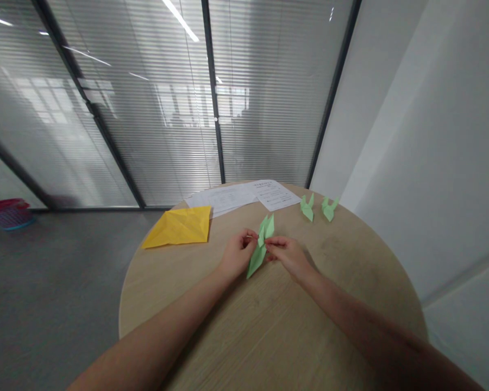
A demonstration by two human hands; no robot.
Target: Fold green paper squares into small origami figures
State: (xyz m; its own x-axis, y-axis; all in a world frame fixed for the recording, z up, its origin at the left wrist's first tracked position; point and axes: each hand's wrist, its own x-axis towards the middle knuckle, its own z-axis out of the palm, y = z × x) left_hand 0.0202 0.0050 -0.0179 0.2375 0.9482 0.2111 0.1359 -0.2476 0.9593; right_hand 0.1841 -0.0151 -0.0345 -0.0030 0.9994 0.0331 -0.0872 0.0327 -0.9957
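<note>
Between my hands, above the middle of the round table, is a green folded paper figure (257, 259) with two pointed tips at its far end and a long point toward me. My left hand (239, 251) pinches its left edge with thumb and fingers. From the other side my right hand (287, 255) grips the figure near its middle fold. The fingertips hide part of the folds. Two smaller green folded paper figures, a left one (307, 208) and a right one (329, 208), each with two ear-like points, rest on the table's far right.
A creased yellow paper sheet (183, 228) lies at the table's left edge. White printed sheets (275, 194) overlap along the far edge of the wooden table (236, 336). Behind stands a glass partition with blinds (171, 136); a white wall (440, 163) borders the right. A basket (8, 213) sits on the floor.
</note>
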